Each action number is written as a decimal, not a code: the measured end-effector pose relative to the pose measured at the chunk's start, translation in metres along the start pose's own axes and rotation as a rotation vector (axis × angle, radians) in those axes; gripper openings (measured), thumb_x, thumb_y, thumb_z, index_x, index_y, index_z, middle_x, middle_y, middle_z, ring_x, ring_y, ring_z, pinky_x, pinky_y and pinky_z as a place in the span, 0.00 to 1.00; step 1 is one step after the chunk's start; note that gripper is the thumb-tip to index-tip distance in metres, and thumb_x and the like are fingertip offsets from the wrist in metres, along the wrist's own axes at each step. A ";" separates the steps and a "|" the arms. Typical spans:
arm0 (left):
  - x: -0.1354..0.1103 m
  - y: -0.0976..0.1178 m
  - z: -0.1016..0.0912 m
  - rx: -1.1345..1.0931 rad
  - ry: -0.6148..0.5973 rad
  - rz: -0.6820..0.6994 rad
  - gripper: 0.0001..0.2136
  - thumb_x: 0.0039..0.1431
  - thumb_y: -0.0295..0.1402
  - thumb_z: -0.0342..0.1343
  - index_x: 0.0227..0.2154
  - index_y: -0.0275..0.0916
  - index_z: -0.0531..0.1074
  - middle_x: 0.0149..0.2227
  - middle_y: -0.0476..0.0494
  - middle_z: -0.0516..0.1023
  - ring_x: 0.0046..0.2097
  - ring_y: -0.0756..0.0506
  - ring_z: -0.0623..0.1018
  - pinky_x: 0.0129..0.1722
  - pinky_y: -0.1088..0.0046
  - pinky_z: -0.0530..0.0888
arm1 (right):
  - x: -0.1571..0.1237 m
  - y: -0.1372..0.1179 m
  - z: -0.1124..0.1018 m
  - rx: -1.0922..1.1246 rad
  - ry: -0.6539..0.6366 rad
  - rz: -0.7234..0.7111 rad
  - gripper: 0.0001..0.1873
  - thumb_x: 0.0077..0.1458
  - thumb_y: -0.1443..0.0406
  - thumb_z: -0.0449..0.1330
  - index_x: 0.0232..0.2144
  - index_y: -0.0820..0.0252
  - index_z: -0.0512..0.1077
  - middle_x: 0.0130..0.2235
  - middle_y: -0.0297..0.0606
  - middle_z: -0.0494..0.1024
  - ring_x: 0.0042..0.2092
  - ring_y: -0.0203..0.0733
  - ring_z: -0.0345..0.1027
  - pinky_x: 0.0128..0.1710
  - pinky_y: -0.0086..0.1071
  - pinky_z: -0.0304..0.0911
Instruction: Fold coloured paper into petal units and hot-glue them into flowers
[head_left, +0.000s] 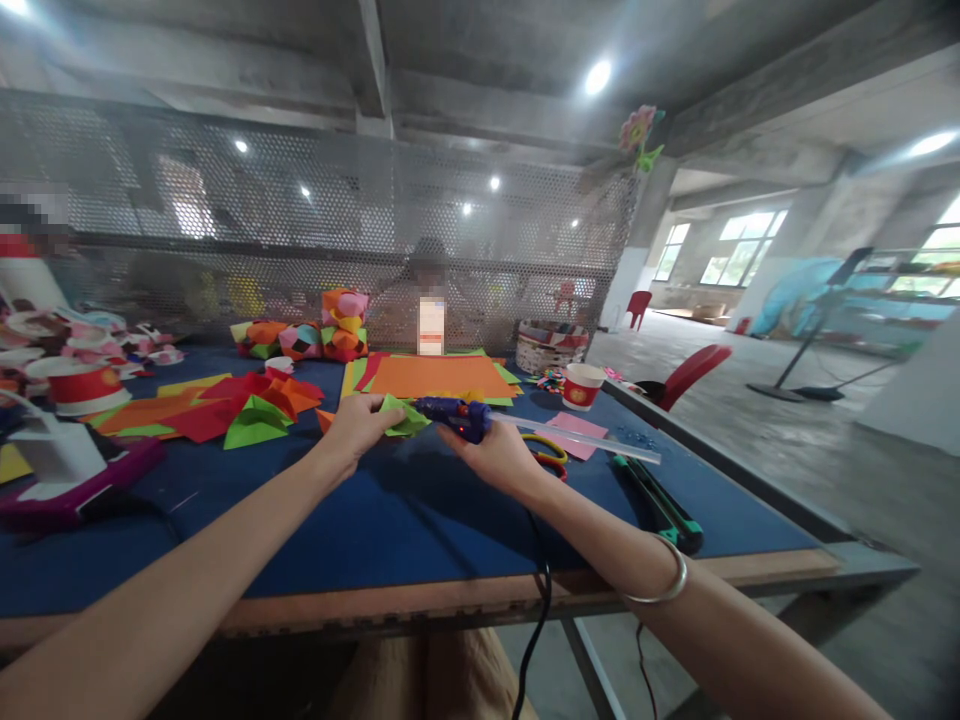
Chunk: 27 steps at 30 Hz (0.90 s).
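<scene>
A dark blue hot glue gun [459,415] points at a small folded green paper piece [406,416].
The left hand [360,425] pinches the paper just above the blue-covered desk [420,520], seemingly to steady it against the nozzle. The right hand [501,455] is closed around the gun's grip, and the clear glue stick [585,440] juts out rightward behind it. Flat orange paper sheets [439,378] lie beyond.

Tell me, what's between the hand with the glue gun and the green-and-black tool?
Head view: yellow-and-red scissor handles lie on the table between the right hand and the green-and-black tool.
</scene>
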<state>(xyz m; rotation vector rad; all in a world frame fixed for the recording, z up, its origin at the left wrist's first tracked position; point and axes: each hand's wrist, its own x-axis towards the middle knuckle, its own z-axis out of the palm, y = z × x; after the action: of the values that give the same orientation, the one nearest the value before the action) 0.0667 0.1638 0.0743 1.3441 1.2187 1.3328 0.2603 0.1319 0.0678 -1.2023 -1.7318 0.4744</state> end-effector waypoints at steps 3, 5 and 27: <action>0.000 0.000 0.001 0.002 -0.003 0.003 0.15 0.29 0.39 0.72 0.22 0.36 0.79 0.22 0.45 0.82 0.25 0.45 0.79 0.28 0.70 0.76 | 0.000 0.000 0.000 -0.035 -0.020 -0.010 0.06 0.54 0.61 0.66 0.31 0.55 0.81 0.33 0.42 0.84 0.40 0.55 0.77 0.42 0.43 0.69; 0.000 0.000 0.000 0.012 -0.006 0.011 0.14 0.31 0.39 0.71 0.23 0.36 0.80 0.23 0.45 0.82 0.25 0.45 0.79 0.28 0.70 0.76 | 0.000 -0.002 0.000 -0.066 -0.037 0.000 0.07 0.55 0.61 0.65 0.32 0.56 0.81 0.34 0.43 0.84 0.40 0.56 0.77 0.42 0.44 0.68; -0.003 0.001 0.001 0.010 -0.010 -0.015 0.15 0.29 0.38 0.72 0.23 0.35 0.80 0.23 0.46 0.81 0.26 0.46 0.78 0.28 0.71 0.74 | -0.001 -0.005 0.000 -0.192 -0.070 0.012 0.11 0.59 0.61 0.62 0.40 0.60 0.82 0.39 0.45 0.85 0.45 0.55 0.79 0.47 0.43 0.71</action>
<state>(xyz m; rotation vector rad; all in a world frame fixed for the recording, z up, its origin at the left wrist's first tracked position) 0.0681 0.1611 0.0750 1.3443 1.2283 1.3095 0.2579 0.1286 0.0712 -1.3460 -1.8642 0.3669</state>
